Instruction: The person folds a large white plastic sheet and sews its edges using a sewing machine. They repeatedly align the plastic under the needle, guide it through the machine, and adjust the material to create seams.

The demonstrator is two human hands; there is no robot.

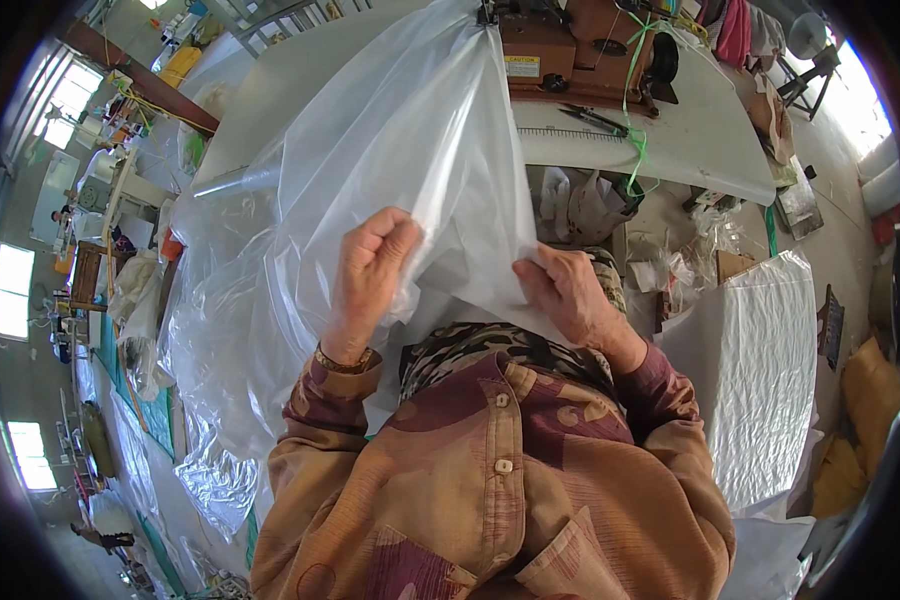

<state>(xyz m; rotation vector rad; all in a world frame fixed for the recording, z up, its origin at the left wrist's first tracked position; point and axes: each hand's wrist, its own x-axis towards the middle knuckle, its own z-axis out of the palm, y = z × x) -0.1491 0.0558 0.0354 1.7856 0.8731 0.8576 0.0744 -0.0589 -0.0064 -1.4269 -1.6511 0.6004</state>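
A large translucent white plastic sheet (370, 150) hangs from the needle area of a brown sewing machine (555, 50) and drapes over the table's front edge toward my lap. My left hand (373, 265) is closed on a gathered fold of it, thumb pressed against the fingers. On the other side, my right hand (568, 290) pinches the sheet's right edge. Between the two hands the plastic is spread and slightly slack. Its upper end is bunched to a narrow point under the machine head. The sheet's lower part lies over my camouflage trousers (470, 345).
A pair of dark snips (595, 120) and a ruler strip (570, 133) lie on the white table (710, 150). Green string (637, 100) hangs from the machine. A stack of silvery plastic (765, 370) stands at the right. More clear plastic (220, 330) heaps at the left.
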